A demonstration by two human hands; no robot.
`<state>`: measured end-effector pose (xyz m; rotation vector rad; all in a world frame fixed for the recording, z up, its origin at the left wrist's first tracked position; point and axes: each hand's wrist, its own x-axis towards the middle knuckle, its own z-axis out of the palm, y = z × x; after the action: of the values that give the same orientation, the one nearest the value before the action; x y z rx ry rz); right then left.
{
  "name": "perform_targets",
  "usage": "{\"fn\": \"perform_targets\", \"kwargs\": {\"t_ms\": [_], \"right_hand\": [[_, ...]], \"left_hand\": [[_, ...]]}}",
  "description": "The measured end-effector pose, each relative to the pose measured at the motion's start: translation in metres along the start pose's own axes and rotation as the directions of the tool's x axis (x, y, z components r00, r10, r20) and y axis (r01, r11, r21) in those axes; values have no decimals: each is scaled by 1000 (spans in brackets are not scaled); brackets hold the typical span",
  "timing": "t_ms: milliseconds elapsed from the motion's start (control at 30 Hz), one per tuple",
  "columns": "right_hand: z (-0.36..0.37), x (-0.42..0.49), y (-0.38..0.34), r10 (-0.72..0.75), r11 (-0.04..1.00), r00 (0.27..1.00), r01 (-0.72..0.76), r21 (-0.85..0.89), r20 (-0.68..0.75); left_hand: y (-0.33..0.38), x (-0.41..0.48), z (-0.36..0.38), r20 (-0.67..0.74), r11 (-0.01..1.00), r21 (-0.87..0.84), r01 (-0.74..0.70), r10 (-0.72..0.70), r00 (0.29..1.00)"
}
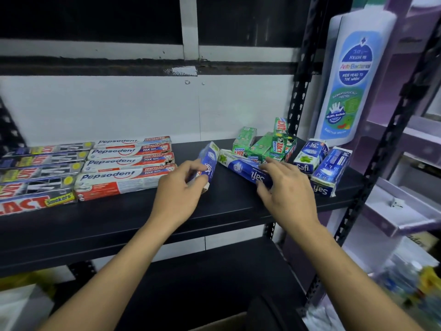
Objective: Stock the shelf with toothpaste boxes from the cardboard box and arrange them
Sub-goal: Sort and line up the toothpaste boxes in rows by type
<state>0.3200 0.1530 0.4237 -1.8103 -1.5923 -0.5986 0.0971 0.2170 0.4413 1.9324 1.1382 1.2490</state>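
Two bare forearms reach up from the bottom edge. Between them, lowest in frame, a corner of the cardboard box shows, cut off by the edge, contents not visible. Bottom right, a blurred heap of packaged goods; nothing there can be read.

On the black shelf, the left hand is curled round the near end of a blue Safi box, thumb on top, fingers wrapped below; the box angles away and tips up at its far end. Its lower end is hidden in the grip. The right hand lies palm-down on a second Safi box that rests flat and skewed on the shelf, fingers spread over its near end, thumb pressed to its side. Whether this hand truly clamps the box or only presses it is hard to say. The two boxes nearly meet at their far ends.

Right of the right hand, two more Safi boxes lean side by side near the shelf's front corner. Behind the hands, a loose jumble of green Zact boxes, some upright, some tipped; its lower boxes are partly covered by the second Safi box.

Left side: a neat stack of Pepsodent boxes lying flat, and beside it, further left, Zact Smokers boxes, motion-blurred and cut by the frame edge.

Far right, beyond the upright, a tall white wash bottle, top out of frame.
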Motion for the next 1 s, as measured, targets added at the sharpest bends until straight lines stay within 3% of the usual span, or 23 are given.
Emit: {"fn": "perform_targets", "kwargs": {"t_ms": [100,433,533,600,733,833,900,1000], "right_hand": [[5,5,3,20,1000,995,-19,-5,97],[-2,-4,7,79,996,996,-77,-52,37],[-3,-4,-3,-31,999,1000,31,-26,-3],[-1,-4,-13,-158,984,987,155,88,28],[3,2,-42,-319,908,935,254,333,157],[7,14,-64,-431,877,856,323,355,287],[11,26,-77,-477,869,790,359,341,385],[18,42,-90,-497,862,731,353,364,468]], "left_hand": [[2,-9,-10,-3,999,40,24,-24,1000],[-5,-19,-26,-18,964,266,-20,25,1000],[-3,-23,-33,0,973,231,-17,17,1000],[-2,-28,-40,36,987,158,5,-11,999],[-2,-41,-60,122,1000,22,10,-12,992],[-7,-45,-79,228,999,-10,53,-50,972],[-10,-46,-88,218,997,53,54,-64,974],[-17,-46,-94,106,958,281,-65,36,994]]}}
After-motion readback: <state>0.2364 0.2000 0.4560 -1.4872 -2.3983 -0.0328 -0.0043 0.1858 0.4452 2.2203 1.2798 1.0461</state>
